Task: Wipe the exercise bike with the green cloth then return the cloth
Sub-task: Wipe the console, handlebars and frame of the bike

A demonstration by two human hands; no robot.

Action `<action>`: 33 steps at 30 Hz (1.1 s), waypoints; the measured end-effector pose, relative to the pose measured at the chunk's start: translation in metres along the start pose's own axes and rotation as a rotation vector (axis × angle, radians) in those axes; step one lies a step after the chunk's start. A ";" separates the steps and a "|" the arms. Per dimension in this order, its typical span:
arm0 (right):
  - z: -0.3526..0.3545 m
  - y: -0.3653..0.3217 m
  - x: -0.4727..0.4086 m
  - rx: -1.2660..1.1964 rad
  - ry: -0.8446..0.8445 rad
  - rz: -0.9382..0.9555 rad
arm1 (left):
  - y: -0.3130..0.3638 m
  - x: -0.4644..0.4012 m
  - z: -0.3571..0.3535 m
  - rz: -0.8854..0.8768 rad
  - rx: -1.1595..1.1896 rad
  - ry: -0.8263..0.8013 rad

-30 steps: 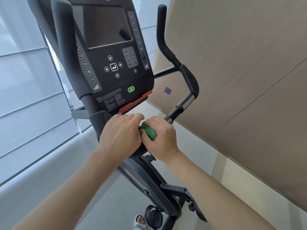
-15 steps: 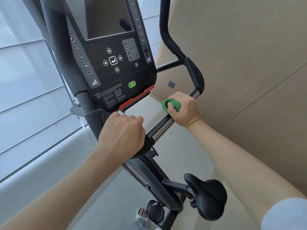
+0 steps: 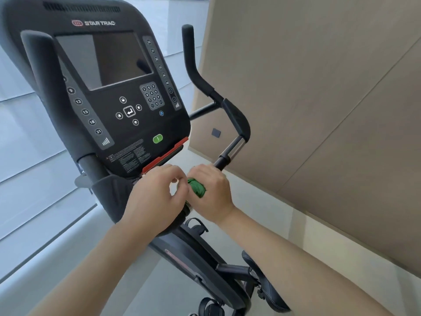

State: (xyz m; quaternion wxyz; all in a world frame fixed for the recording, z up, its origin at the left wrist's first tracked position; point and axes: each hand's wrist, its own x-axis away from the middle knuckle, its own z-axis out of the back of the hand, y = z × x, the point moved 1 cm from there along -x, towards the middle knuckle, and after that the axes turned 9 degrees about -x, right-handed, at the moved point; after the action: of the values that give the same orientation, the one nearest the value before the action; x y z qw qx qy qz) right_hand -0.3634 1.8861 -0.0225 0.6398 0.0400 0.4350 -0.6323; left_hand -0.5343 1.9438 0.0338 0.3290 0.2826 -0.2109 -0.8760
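Beige wall panels and pale blinds flank the exercise bike (image 3: 182, 254); wiping of the handlebar (image 3: 230, 151) is in hand.
Below the console (image 3: 109, 92), the right hand (image 3: 211, 192) curls round the bunched green cloth (image 3: 197, 188) on the bar; the left hand (image 3: 157, 197), fingers bent, rests just beside it on the bar, its grip unclear. Recommended: keep the cloth wrapped fully round the bar, stroke its whole length, brace with the left.

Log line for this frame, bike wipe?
phase: wiping handlebar | right hand: grips green cloth on bar | left hand: on bar beside it | return: not yet done
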 end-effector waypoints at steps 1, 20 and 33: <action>-0.001 0.004 -0.001 -0.014 0.000 0.035 | 0.004 -0.002 -0.006 -0.025 -0.034 -0.027; 0.083 0.178 -0.110 0.272 -0.107 0.000 | 0.008 -0.022 -0.058 -0.232 -0.333 -0.265; 0.061 0.144 -0.090 0.252 -0.081 -0.175 | 0.016 -0.021 -0.052 -0.189 -0.351 -0.246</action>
State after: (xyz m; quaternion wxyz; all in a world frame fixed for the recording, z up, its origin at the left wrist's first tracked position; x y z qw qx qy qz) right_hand -0.1947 1.9479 -0.0023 0.5894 0.0565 0.3277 -0.7363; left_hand -0.4807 1.9382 0.0109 0.2617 0.1307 -0.0664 -0.9539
